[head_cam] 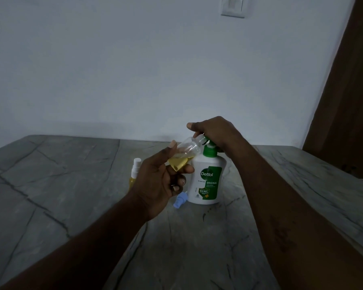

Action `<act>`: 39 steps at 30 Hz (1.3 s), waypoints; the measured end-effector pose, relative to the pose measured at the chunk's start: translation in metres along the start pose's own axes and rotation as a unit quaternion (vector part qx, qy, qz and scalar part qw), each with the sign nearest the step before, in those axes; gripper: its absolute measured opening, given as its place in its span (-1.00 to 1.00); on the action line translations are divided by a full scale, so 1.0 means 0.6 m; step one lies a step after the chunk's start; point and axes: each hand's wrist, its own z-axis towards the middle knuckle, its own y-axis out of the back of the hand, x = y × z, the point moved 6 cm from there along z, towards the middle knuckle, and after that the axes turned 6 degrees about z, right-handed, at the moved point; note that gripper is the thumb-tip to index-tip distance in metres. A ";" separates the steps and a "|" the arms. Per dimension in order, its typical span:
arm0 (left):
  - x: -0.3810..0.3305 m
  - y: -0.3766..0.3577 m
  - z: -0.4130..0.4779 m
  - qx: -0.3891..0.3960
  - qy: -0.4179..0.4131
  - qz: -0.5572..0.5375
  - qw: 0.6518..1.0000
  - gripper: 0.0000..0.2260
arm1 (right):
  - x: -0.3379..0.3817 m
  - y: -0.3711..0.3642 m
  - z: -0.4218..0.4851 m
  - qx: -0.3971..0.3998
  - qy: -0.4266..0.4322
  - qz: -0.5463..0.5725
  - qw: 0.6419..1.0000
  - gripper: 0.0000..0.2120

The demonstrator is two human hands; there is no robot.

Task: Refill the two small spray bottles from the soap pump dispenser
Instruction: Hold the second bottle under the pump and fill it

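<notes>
My left hand (159, 183) grips a small clear spray bottle (184, 152), uncapped and tilted, with yellow liquid pooled in its lower part. Its open neck sits right at the green nozzle of the white soap pump dispenser (208, 181). My right hand (214, 132) lies over the green pump head, fingers curled around it. A second small spray bottle (134, 172), capped with a white sprayer and holding yellow liquid, stands upright left of the dispenser, partly hidden behind my left hand. A blue sprayer cap (180, 200) lies on the table at the dispenser's base.
Everything stands on a grey marble table (71, 185) against a white wall. A brown door or panel (348, 91) rises at the right. A white switch plate (233, 6) is on the wall above.
</notes>
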 end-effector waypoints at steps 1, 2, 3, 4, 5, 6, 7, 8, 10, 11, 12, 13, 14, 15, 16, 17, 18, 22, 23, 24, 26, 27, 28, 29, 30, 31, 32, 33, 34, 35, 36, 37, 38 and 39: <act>0.000 -0.001 0.000 0.001 0.000 0.000 1.000 -0.50 | 0.001 0.001 -0.001 -0.002 0.002 -0.003 1.000 -0.59; 0.001 -0.001 0.000 0.001 0.001 0.000 1.000 -0.51 | 0.002 0.002 -0.002 -0.006 0.007 -0.008 1.000 -0.59; 0.001 -0.001 0.000 0.000 0.000 0.001 1.000 -0.51 | 0.004 0.003 -0.003 -0.010 0.014 -0.014 1.000 -0.59; 0.001 -0.002 0.000 0.000 -0.001 0.001 1.000 -0.51 | 0.007 0.004 -0.004 -0.015 0.023 -0.020 0.999 -0.59; 0.000 -0.003 0.000 0.001 -0.002 0.002 1.000 -0.52 | 0.012 0.007 -0.005 -0.021 0.033 -0.020 0.999 -0.58; -0.001 -0.005 0.000 0.002 -0.004 0.001 1.000 -0.52 | 0.017 0.011 -0.007 -0.027 0.043 -0.018 0.999 -0.57; -0.002 -0.007 -0.001 0.003 -0.005 0.001 1.000 -0.52 | 0.023 0.014 -0.009 -0.033 0.051 -0.016 0.998 -0.56; -0.003 -0.008 -0.001 0.004 -0.005 0.000 1.000 -0.52 | 0.027 0.015 -0.010 -0.037 0.059 -0.016 0.997 -0.55; -0.003 -0.009 -0.001 0.006 -0.001 -0.004 1.000 -0.53 | 0.031 0.013 -0.012 -0.033 0.066 -0.017 0.997 -0.54; -0.003 -0.009 -0.001 0.008 0.001 -0.005 1.000 -0.53 | 0.030 0.011 -0.013 -0.025 0.062 -0.015 0.998 -0.55; -0.003 -0.010 -0.002 0.009 0.001 -0.005 1.000 -0.53 | 0.029 0.009 -0.013 -0.016 0.056 -0.012 0.998 -0.55; -0.003 -0.010 -0.002 0.010 0.001 -0.004 1.000 -0.53 | 0.026 0.007 -0.012 -0.008 0.049 -0.010 0.999 -0.56; -0.003 -0.011 -0.002 0.010 0.000 -0.002 1.000 -0.52 | 0.024 0.006 -0.010 0.000 0.041 -0.009 0.999 -0.57; -0.003 -0.011 -0.002 0.010 0.000 -0.001 1.000 -0.51 | 0.020 0.004 -0.008 0.007 0.033 -0.009 0.999 -0.57; -0.002 -0.012 -0.002 0.008 -0.001 -0.001 1.000 -0.50 | 0.017 0.003 -0.007 0.014 0.025 -0.010 1.000 -0.58; -0.001 -0.011 -0.002 0.006 -0.001 -0.001 1.000 -0.50 | 0.014 0.000 -0.005 0.021 0.019 -0.014 1.000 -0.58; 0.000 -0.009 -0.001 0.003 0.000 0.000 1.000 -0.51 | 0.010 -0.002 -0.005 0.027 0.012 -0.015 0.999 -0.59; 0.001 -0.008 -0.002 -0.005 0.001 0.004 1.000 -0.55 | 0.003 -0.008 -0.005 0.037 0.001 -0.003 0.999 -0.60; 0.001 -0.009 -0.003 -0.005 0.000 0.005 1.000 -0.56 | 0.004 -0.008 -0.005 0.034 0.007 -0.003 0.999 -0.60; 0.002 -0.009 -0.003 -0.006 0.000 0.006 1.000 -0.56 | 0.006 -0.007 -0.005 0.028 0.015 -0.006 0.999 -0.60; 0.001 -0.010 -0.004 -0.005 0.002 0.005 1.000 -0.56 | 0.012 -0.002 -0.005 0.005 0.035 -0.013 0.999 -0.61; 0.000 -0.011 -0.004 -0.003 0.002 0.003 1.000 -0.56 | 0.015 0.001 -0.005 -0.008 0.043 -0.014 0.999 -0.61; -0.002 -0.012 -0.005 -0.001 0.002 0.001 1.000 -0.55 | 0.019 0.004 -0.006 -0.019 0.051 -0.012 0.998 -0.61; -0.004 -0.012 -0.005 0.000 0.001 -0.001 1.000 -0.55 | 0.022 0.007 -0.005 -0.026 0.058 -0.012 0.998 -0.61; -0.006 -0.013 -0.005 0.000 -0.001 -0.004 1.000 -0.55 | 0.026 0.008 -0.005 -0.029 0.065 -0.013 0.997 -0.61; -0.007 -0.013 -0.006 0.001 -0.002 -0.006 1.000 -0.55 | 0.027 0.009 -0.005 -0.031 0.070 -0.016 0.997 -0.61; -0.008 -0.014 -0.006 0.003 -0.003 -0.008 1.000 -0.55 | 0.028 0.010 -0.005 -0.031 0.070 -0.017 0.997 -0.61; -0.009 -0.014 -0.006 0.006 -0.002 -0.011 1.000 -0.56 | 0.027 0.010 -0.006 -0.028 0.067 -0.017 0.997 -0.62; -0.009 -0.014 -0.006 0.007 -0.001 -0.014 1.000 -0.56 | 0.027 0.009 -0.007 -0.023 0.062 -0.017 0.998 -0.62; -0.009 -0.014 -0.007 0.007 -0.001 -0.017 1.000 -0.56 | 0.026 0.008 -0.007 -0.017 0.059 -0.019 0.998 -0.64; -0.010 -0.014 -0.007 0.006 0.000 -0.019 1.000 -0.57 | 0.026 0.006 -0.006 -0.011 0.056 -0.022 0.998 -0.66; -0.011 -0.013 -0.007 0.003 0.002 -0.020 1.000 -0.58 | 0.026 0.004 -0.006 -0.005 0.054 -0.024 0.998 -0.68; -0.010 -0.013 -0.008 0.000 0.003 -0.022 1.000 -0.58 | 0.027 0.002 -0.005 0.001 0.051 -0.026 0.998 -0.70; -0.010 -0.011 -0.008 -0.003 0.005 -0.024 1.000 -0.57 | 0.026 -0.001 -0.004 0.009 0.049 -0.030 0.998 -0.71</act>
